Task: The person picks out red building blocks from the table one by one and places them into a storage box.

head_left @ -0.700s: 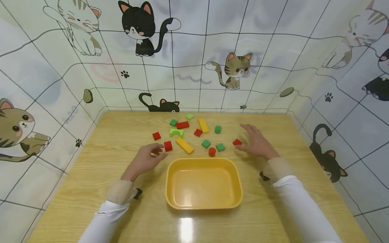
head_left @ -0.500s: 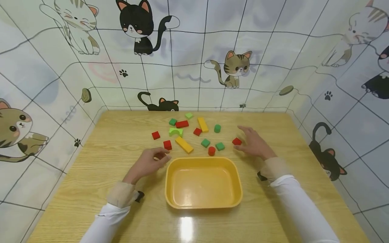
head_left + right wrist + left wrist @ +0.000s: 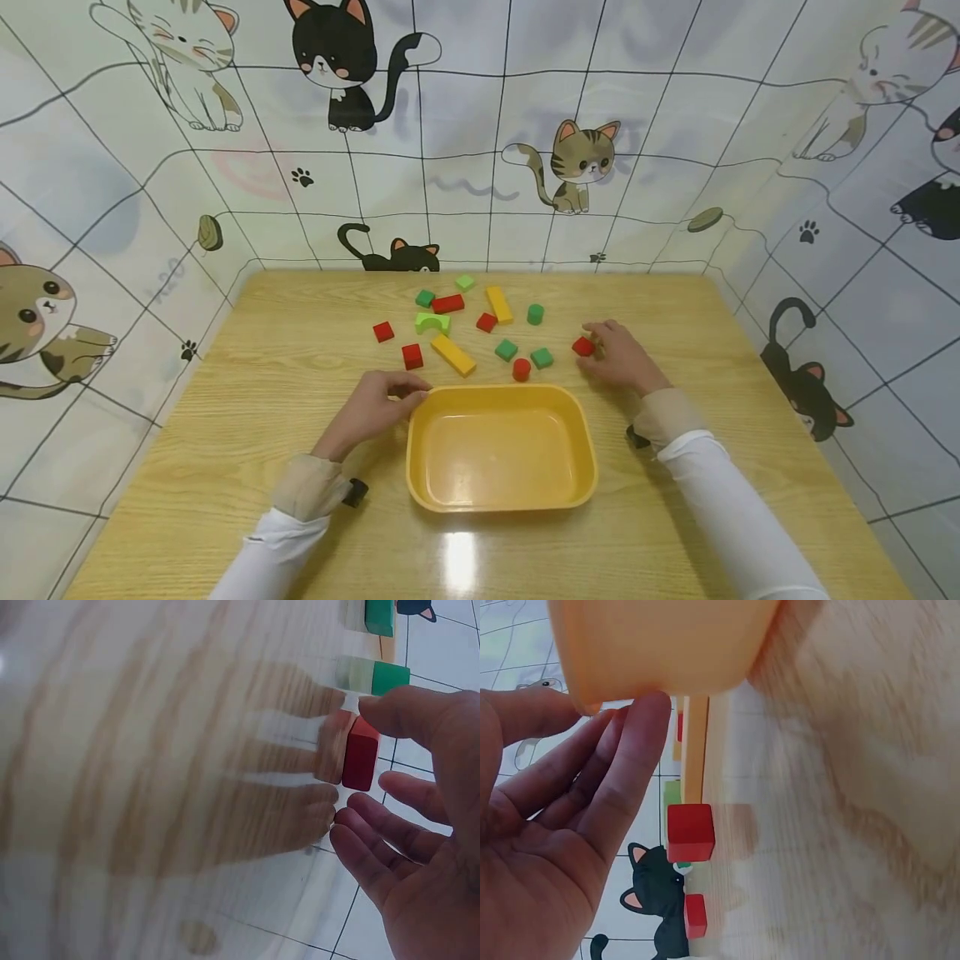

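Note:
A yellow plastic tray sits on the table. My left hand is at its far left corner, pinching the rim between thumb and fingers; in the left wrist view the fingertips meet the tray's outer wall. To the right, my right hand is spread around a small red block. The right wrist view shows that red block between thumb and fingers, the thumb close to its top edge and a gap left at the fingers.
Behind the tray lie several toy blocks: a red cylinder, a yellow bar, a light green arch, a red cube, a green cylinder and a green block. A cat-patterned wall covering encloses the table.
My left hand has moved right, from beside the red cube to the tray's corner. My right hand's fingers have drawn in nearer the red block. The head view has tilted slightly.

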Demonstrator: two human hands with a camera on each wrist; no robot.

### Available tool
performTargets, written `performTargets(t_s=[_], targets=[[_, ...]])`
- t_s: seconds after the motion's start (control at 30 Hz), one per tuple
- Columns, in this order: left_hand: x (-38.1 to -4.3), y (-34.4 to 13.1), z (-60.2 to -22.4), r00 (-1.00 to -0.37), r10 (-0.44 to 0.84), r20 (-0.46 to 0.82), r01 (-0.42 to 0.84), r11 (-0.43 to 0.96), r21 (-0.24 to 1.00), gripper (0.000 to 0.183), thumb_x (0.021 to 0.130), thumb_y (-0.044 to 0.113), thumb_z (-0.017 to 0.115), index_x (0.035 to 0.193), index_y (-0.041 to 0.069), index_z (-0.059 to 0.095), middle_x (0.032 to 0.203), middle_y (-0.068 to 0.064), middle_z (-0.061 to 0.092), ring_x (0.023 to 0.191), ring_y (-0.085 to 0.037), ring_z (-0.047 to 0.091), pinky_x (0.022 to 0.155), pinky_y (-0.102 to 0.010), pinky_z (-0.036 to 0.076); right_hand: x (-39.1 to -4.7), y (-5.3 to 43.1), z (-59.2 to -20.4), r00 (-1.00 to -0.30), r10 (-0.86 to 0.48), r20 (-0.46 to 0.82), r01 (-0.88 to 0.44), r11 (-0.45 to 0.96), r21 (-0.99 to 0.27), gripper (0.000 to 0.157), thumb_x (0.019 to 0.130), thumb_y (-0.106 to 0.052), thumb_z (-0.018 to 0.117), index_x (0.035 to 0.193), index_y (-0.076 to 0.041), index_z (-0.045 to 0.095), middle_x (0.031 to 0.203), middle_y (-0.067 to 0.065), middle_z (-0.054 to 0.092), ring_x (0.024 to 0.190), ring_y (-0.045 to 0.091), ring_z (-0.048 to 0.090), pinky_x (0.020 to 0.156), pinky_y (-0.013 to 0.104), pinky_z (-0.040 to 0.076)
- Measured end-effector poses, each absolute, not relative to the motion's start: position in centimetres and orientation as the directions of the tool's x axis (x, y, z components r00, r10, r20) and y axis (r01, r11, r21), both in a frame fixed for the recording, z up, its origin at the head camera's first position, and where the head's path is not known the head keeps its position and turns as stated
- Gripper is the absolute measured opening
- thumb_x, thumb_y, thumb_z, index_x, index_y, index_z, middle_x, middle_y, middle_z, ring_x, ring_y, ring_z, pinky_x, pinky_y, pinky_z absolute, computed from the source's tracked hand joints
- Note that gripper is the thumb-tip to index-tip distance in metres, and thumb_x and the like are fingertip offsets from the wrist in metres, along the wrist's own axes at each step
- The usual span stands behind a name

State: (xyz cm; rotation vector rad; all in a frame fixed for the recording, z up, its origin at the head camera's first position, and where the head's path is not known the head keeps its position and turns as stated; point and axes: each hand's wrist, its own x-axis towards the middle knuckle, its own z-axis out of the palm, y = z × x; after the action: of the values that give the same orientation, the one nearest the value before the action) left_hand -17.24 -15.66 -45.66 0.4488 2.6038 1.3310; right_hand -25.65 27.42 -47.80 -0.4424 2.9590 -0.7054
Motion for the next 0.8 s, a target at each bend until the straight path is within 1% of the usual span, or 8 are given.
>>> performTargets(t_s=[0.1, 0.17, 0.3, 0.4, 0.5, 0.7, 0.8], targets=[[-17.08, -15.61, -45.53, -0.940, 0.338, -0.043, 0.162, 0.554, 0.817, 0.017, 0.096, 0.016, 0.071, 0.110, 0.011, 0.079, 0.101, -0.003, 0.078, 0.090, -0.014, 0.069, 0.078, -0.025, 0.058, -25.64, 27.20, -47.90, -0.960, -0.281, 0.010, -0.254, 0.849, -0.463, 0.062, 0.092, -0.021, 0.072, 0.144, 0.006, 0.050, 0.124, 0.025, 0.056, 0.111, 0.039, 0.056, 0.103, 0.056, 0.050], [-16.92, -15.55, -45.38, -0.942, 0.327, -0.079, 0.116, 0.535, 0.837, 0.018, 0.095, 0.014, 0.071, 0.111, 0.008, 0.078, 0.101, -0.006, 0.077, 0.087, -0.014, 0.069, 0.075, -0.029, 0.061, -25.61, 27.08, -47.99, -0.961, -0.277, 0.016, -0.253, 0.851, -0.460, 0.057, 0.093, -0.020, 0.071, 0.141, 0.006, 0.054, 0.124, 0.025, 0.057, 0.111, 0.038, 0.057, 0.102, 0.055, 0.050], [-16.73, -15.50, -45.22, -0.932, 0.321, -0.167, 0.003, 0.471, 0.882, 0.022, 0.096, 0.011, 0.070, 0.115, 0.002, 0.075, 0.101, -0.014, 0.076, 0.073, -0.016, 0.069, 0.067, -0.038, 0.065, -25.58, 26.97, -48.15, -0.961, -0.277, 0.029, -0.261, 0.860, -0.438, 0.049, 0.094, -0.017, 0.069, 0.136, 0.006, 0.059, 0.120, 0.025, 0.058, 0.108, 0.038, 0.057, 0.100, 0.054, 0.051], [-16.74, -15.47, -45.24, -0.923, 0.314, -0.223, -0.068, 0.435, 0.898, 0.022, 0.097, 0.010, 0.069, 0.116, 0.000, 0.073, 0.099, -0.017, 0.075, 0.063, -0.017, 0.066, 0.064, -0.039, 0.064, -25.55, 26.94, -48.18, -0.961, -0.276, 0.027, -0.261, 0.866, -0.427, 0.044, 0.095, -0.015, 0.068, 0.133, 0.006, 0.061, 0.117, 0.024, 0.059, 0.105, 0.037, 0.057, 0.099, 0.054, 0.052], [-16.81, -15.38, -45.19, -0.920, 0.302, -0.249, -0.100, 0.433, 0.896, 0.022, 0.097, 0.010, 0.069, 0.116, 0.000, 0.072, 0.098, -0.016, 0.073, 0.061, -0.017, 0.064, 0.063, -0.037, 0.064, -25.56, 26.86, -48.16, -0.961, -0.275, 0.035, -0.263, 0.866, -0.424, 0.042, 0.094, -0.013, 0.068, 0.131, 0.005, 0.062, 0.115, 0.023, 0.060, 0.102, 0.037, 0.057, 0.096, 0.054, 0.052], [-16.86, -15.18, -44.87, -0.919, 0.283, -0.273, -0.130, 0.435, 0.891, 0.021, 0.098, 0.010, 0.067, 0.116, 0.001, 0.071, 0.100, -0.018, 0.070, 0.061, -0.018, 0.063, 0.066, -0.041, 0.064, -25.64, 26.84, -48.10, -0.952, -0.294, 0.080, -0.300, 0.858, -0.416, 0.041, 0.092, -0.010, 0.069, 0.129, 0.006, 0.064, 0.112, 0.023, 0.062, 0.096, 0.035, 0.058, 0.089, 0.050, 0.052], [-16.90, -15.16, -44.85, -0.917, 0.281, -0.284, -0.143, 0.435, 0.889, 0.020, 0.098, 0.009, 0.067, 0.116, 0.001, 0.071, 0.102, -0.018, 0.069, 0.061, -0.018, 0.063, 0.066, -0.040, 0.064, -25.76, 26.98, -48.04, -0.950, -0.298, 0.095, -0.310, 0.859, -0.406, 0.041, 0.090, -0.010, 0.070, 0.127, 0.006, 0.065, 0.111, 0.023, 0.063, 0.095, 0.035, 0.058, 0.088, 0.049, 0.053]])
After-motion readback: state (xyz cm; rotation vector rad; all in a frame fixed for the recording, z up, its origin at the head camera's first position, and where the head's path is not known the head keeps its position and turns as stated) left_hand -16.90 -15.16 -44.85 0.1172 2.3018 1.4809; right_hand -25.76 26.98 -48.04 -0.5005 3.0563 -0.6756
